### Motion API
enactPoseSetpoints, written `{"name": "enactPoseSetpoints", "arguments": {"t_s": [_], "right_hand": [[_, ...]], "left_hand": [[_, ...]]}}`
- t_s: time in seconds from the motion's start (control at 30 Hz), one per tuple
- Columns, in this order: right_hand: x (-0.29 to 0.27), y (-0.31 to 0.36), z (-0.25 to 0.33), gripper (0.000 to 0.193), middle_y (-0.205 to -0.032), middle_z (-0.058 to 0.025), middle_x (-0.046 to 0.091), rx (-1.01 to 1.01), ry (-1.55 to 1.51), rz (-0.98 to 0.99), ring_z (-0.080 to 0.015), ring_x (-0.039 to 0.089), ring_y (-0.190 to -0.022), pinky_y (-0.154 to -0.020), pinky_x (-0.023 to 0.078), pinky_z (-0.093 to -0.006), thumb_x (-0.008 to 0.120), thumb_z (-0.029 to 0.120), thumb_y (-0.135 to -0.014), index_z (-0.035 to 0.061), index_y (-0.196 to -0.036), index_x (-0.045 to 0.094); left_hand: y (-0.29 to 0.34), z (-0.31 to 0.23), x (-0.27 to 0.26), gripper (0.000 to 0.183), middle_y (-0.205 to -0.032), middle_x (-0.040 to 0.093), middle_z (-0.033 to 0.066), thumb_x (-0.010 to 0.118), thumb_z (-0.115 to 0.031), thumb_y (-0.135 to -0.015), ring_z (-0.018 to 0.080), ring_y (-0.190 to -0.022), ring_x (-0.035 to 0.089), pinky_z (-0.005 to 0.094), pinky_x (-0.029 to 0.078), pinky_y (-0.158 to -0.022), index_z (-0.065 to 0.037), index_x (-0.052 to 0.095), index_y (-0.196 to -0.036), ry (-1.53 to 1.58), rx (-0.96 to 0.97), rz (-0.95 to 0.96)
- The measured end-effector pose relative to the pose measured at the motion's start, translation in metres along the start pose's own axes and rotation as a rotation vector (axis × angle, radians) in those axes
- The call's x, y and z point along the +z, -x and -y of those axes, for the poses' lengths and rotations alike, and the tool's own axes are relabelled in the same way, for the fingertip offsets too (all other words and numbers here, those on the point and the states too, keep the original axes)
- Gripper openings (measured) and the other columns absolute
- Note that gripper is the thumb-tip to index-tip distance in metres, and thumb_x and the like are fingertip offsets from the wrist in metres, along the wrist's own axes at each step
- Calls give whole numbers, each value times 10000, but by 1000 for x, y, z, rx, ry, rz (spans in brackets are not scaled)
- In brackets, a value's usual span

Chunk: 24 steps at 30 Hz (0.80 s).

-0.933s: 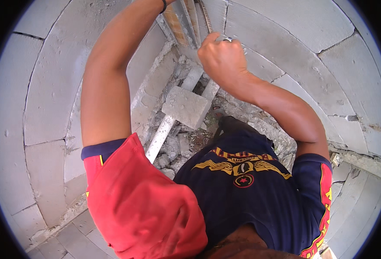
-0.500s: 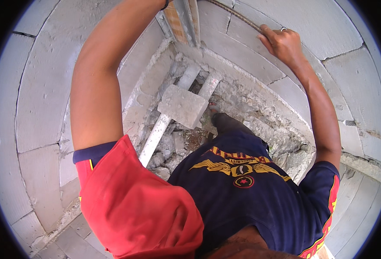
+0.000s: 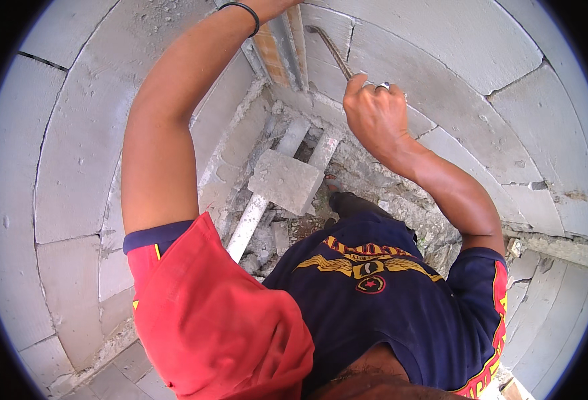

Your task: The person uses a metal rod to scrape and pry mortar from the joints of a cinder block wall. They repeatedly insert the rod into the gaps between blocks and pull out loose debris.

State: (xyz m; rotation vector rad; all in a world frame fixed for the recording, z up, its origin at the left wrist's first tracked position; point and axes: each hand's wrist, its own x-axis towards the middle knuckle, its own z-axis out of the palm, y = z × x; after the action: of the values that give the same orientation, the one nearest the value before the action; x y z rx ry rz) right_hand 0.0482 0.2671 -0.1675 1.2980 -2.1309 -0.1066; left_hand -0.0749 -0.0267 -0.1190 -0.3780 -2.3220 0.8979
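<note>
My right hand (image 3: 378,115), with a ring on a finger, is closed around a ribbed steel rod (image 3: 334,52). The rod's far end is bent and lies close to the block wall (image 3: 401,60), beside the corner post (image 3: 299,50). My left hand (image 3: 275,8) reaches up past the top edge at the head of this post, a black band round its wrist. Its fingers are out of the picture, so its grip does not show. The post combines metal channel edges with an orange-brown wooden strip.
Grey block walls meet at the corner post. Below, a concrete block (image 3: 285,181) rests across two whitish bars (image 3: 246,230). Rubble (image 3: 261,257) and rough broken concrete surround them. One foot (image 3: 334,183) is beside the block.
My right hand has come left and nearer, drawing the rod toward me, and its bent end now shows. My left arm has shifted slightly right.
</note>
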Motion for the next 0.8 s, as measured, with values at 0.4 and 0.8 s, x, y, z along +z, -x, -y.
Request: {"name": "enactPoseSetpoints", "arguments": {"t_s": [0.4,0.8], "right_hand": [[68,28,-74,226,-528,-49,598,-126,-112,-34,-207,600,-450,-475,487,-345,674,302,-858,99,-950,639],[100,36,-106,242,-576,-63,613,-168,-147,-89,-230,610,-508,-533,498,-363,695,266,-817,96,-986,656]], "left_hand": [[-10,-9,4,124,-718,674,72,601,-151,-772,210,-700,675,392,524,-563,-128,696,-696,34,-46,29],[-6,-11,-55,154,-740,657,74,607,-126,-797,206,-674,696,325,542,-520,-61,676,-676,-29,-52,53]]}}
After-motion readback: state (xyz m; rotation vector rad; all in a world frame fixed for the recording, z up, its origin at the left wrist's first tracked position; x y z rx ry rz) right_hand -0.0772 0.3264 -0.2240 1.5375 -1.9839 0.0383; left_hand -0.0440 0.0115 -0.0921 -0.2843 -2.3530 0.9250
